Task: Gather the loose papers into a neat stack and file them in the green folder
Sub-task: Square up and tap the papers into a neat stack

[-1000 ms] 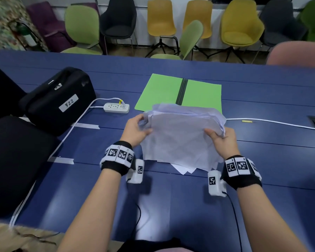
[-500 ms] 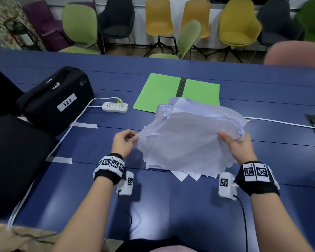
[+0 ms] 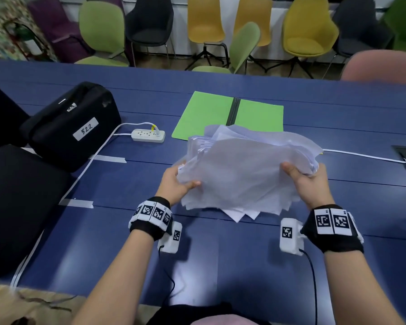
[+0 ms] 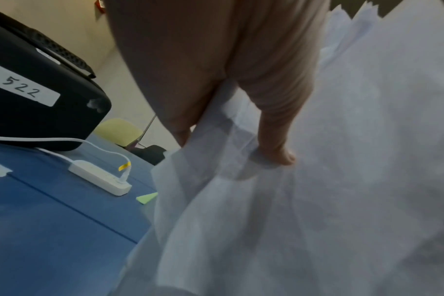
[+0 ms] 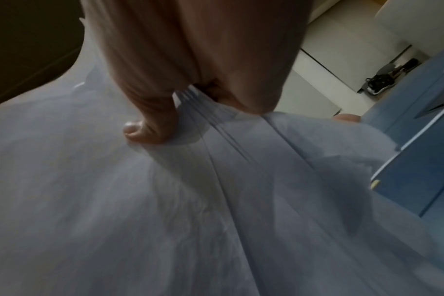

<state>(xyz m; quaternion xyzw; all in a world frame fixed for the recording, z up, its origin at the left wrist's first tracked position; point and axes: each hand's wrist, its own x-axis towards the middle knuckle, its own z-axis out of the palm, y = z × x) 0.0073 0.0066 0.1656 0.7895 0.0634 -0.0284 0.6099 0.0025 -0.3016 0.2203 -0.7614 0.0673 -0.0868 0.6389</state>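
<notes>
Both hands, left hand (image 3: 177, 181) and right hand (image 3: 311, 181), pinch an uneven sheaf of papers (image 3: 242, 172) by opposite edges (fingers beneath, thumbs on top), apparently to square it before the open green folder (image 3: 206, 113).

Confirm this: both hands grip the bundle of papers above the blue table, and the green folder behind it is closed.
Not quite. The green folder lies open flat, as the head view shows. The rest holds: the left hand and right hand both grip the papers above the blue table.
</notes>
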